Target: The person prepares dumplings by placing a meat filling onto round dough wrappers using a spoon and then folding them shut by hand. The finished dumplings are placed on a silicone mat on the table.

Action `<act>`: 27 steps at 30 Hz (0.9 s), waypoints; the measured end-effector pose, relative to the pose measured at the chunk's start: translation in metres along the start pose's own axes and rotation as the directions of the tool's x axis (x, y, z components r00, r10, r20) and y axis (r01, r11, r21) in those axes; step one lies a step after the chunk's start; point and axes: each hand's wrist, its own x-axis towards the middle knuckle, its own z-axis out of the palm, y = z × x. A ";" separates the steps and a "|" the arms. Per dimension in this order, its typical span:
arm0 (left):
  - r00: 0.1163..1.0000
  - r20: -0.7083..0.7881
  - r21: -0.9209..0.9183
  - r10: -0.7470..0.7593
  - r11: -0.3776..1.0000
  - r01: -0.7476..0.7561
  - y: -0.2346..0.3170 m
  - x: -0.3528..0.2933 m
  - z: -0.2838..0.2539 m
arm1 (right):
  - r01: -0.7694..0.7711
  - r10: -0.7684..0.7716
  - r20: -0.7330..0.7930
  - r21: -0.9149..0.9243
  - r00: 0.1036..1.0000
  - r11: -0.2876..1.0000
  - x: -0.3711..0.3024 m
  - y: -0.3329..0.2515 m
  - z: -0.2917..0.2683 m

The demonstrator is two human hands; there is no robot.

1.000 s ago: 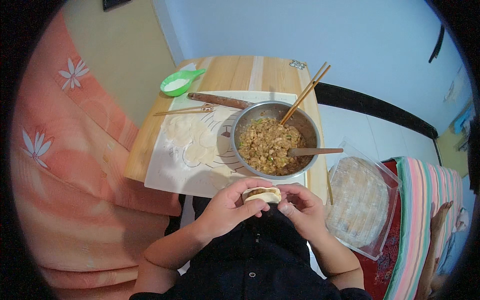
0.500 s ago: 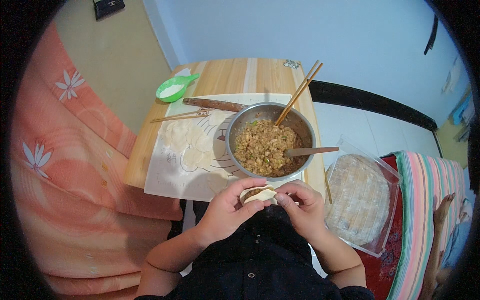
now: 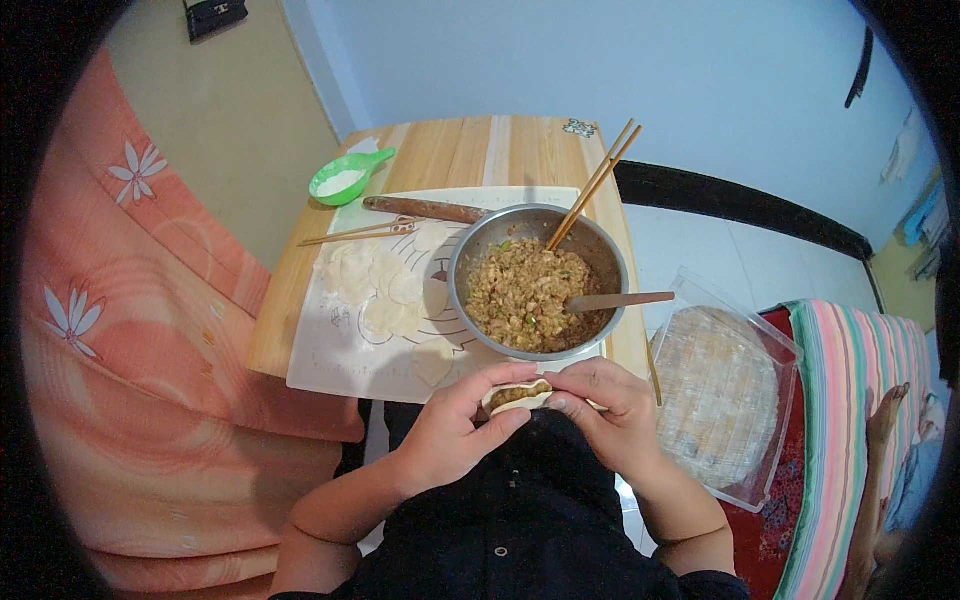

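Between my hands, just in front of the table's near edge, is a dumpling (image 3: 518, 397) with brown filling showing along its open top. My left hand (image 3: 468, 407) cradles its left side, thumb in front and fingers behind. My right hand (image 3: 606, 404) pinches the wrapper's right end between thumb and fingers. Directly beyond them a steel bowl (image 3: 464, 262) holds minced filling (image 3: 525, 290), with chopsticks (image 3: 597, 185) and a flat-handled utensil (image 3: 625, 300) standing in it. Round dough wrappers (image 3: 375, 280) lie overlapping on the white mat (image 3: 318, 362) left of the bowl.
Behind the wrappers are a rolling pin (image 3: 425, 209), more chopsticks (image 3: 350, 235) and a green scoop (image 3: 345, 180) of white flour. At right, a clear plastic tray (image 3: 765, 470) holds a round woven mat (image 3: 715, 395). Another person's leg (image 3: 880, 450) rests on striped cloth (image 3: 830, 400).
The wrapper's front edge has tipped down, so more filling shows. My right fingers have shifted slightly on its right end. Both hands stay in about the same place.
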 end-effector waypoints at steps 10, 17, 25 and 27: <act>0.981 0.055 0.413 0.184 0.891 -0.190 0.014 0.002 -0.005 | -0.059 0.058 0.043 0.022 0.997 0.998 0.001 -0.009 -0.001; 0.978 0.084 0.432 0.193 0.877 -0.210 0.017 0.006 -0.007 | 0.087 -0.085 0.027 -0.095 0.996 0.992 0.003 -0.005 -0.005; 0.976 0.122 0.437 0.179 0.874 -0.214 0.019 0.006 -0.005 | -0.084 0.085 0.117 -0.012 0.989 0.996 0.003 -0.011 -0.007; 0.987 0.093 0.380 0.135 0.911 -0.160 0.020 0.003 -0.005 | 0.004 0.005 0.086 -0.097 0.996 0.995 0.001 -0.010 -0.005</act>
